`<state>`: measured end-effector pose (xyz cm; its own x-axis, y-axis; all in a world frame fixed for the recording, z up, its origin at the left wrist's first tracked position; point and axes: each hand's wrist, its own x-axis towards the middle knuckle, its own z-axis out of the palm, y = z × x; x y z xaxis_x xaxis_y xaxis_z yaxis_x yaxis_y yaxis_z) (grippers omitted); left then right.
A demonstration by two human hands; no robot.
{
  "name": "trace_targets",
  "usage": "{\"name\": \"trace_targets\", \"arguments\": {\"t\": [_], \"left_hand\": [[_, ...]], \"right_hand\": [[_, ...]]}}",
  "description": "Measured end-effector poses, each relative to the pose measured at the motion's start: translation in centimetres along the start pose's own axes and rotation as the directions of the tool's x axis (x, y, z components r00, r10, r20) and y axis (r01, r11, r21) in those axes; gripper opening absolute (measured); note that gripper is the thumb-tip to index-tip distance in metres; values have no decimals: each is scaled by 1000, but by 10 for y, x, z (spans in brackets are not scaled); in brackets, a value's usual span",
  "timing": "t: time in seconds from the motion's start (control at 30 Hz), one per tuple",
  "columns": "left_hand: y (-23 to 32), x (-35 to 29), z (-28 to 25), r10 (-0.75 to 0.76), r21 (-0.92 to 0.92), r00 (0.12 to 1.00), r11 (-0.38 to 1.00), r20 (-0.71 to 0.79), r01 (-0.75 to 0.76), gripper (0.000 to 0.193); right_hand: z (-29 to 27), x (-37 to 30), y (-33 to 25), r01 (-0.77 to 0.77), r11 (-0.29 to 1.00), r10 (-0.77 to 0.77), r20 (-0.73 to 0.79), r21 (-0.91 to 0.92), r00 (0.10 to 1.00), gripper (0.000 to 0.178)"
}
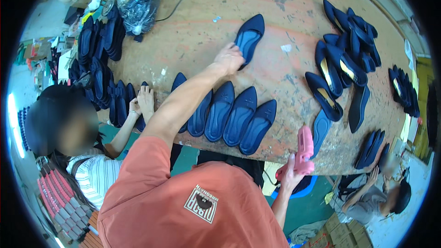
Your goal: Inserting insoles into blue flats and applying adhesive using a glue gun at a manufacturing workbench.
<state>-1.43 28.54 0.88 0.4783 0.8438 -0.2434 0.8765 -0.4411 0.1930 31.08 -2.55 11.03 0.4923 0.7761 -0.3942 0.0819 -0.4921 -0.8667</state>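
Note:
Out over the middle of the table, my left hand (228, 59) is closed on the heel end of a dark blue pointed flat shoe (251, 39), its toe turned away from me. A lighter blue insole shows inside that shoe. At the near edge on the right, my right hand (289, 174) is wrapped round the grip of a pink glue gun (304, 149), nozzle pointing up and away. Beside the glue gun lies a loose blue insole (322, 126). Several matching shoes (219, 112) stand in a row along the near edge, partly behind my left forearm.
A heap of dark shoes (337, 64) fills the table's right side, some with pale insides. More shoes (98, 41) are stacked at the left, beside a clear plastic bag (139, 11). A co-worker's hand (145, 98) touches shoes at the left; another person (376, 197) sits at the right.

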Motion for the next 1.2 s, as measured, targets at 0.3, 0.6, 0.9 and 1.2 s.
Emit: {"name": "trace_targets", "arguments": {"t": [0.3,0.6,0.9,1.2], "left_hand": [[230,-94,2,342,-409,929,834,-144,-370,28],[314,-183,129,351,-140,896,936,271,-324,20],[320,-185,129,324,-154,940,939,109,-306,17],[319,-184,127,314,-156,933,945,175,-289,22]], "right_hand": [[-36,-14,16,101,994,-96,-91,49,991,30],[-42,8,75,144,981,-142,25,-133,990,24],[-27,36,67,-15,924,62,109,-383,992,36],[-17,38,68,-15,910,58,93,-413,994,35]]}}
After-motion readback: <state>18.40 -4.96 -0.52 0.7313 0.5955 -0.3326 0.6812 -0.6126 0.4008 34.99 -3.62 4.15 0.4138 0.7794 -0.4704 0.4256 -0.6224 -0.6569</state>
